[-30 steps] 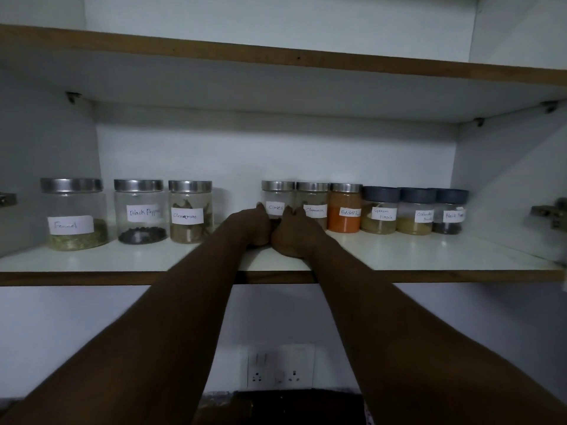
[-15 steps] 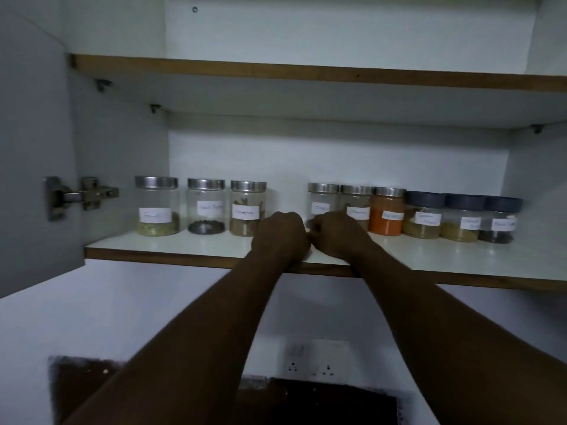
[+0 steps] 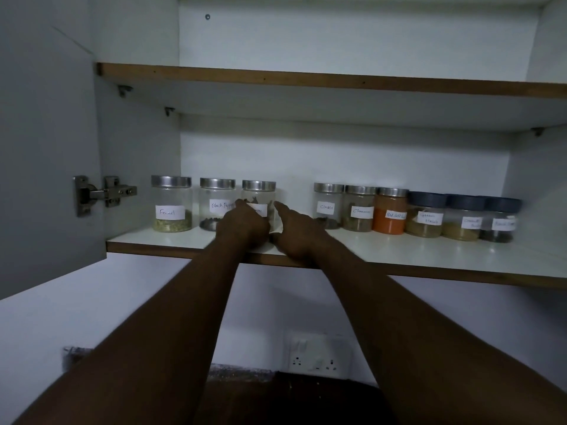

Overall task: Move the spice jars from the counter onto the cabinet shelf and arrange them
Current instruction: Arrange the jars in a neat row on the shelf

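Note:
Several labelled spice jars stand in a row on the white cabinet shelf [image 3: 399, 251]. On the left are three large steel-lidded jars: Fennel [image 3: 171, 204], Black Pepper [image 3: 215, 202] and a third jar [image 3: 259, 189] whose label my hands cover. My left hand [image 3: 242, 223] curls against that jar's front left. My right hand [image 3: 296, 233] lies flat on the shelf at its right, fingertips touching its side. After a gap come Cloves [image 3: 327, 207], Cinnamon [image 3: 359, 211], the orange Red Chilli jar [image 3: 390, 214] and three blue-lidded jars [image 3: 463, 219].
The open cabinet door [image 3: 46, 148] with its metal hinge [image 3: 104, 193] stands at the left. An upper shelf [image 3: 306, 79] runs above the jars. Below the shelf is a wall socket [image 3: 319, 354] over a dark counter.
Both hands moved left from the Cloves jar to the third large jar, and the right hand's fingers spread out. The view shifted left and down, showing the door and hinge.

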Demonstrator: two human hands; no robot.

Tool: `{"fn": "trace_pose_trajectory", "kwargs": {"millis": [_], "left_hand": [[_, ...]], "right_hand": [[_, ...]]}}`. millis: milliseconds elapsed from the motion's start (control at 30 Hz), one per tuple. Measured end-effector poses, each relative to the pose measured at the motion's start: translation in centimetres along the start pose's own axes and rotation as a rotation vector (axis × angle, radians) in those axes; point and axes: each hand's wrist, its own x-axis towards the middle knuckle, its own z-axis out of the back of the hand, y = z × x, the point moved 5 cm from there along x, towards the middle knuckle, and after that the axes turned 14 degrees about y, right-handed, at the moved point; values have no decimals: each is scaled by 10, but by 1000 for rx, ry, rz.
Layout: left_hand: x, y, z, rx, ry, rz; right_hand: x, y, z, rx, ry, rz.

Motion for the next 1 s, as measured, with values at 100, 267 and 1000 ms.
{"fn": "trace_pose_trajectory", "kwargs": {"millis": [100, 267, 1000], "left_hand": [[9, -4, -3, -26, 132, -107], [22, -16, -14, 175, 193, -204], [79, -39, -52, 596, 341, -353]], "right_hand": [[2, -2, -1, 6, 46, -46], [11, -15, -2, 32, 52, -130], [35, -53, 4, -89, -6, -299]]}}
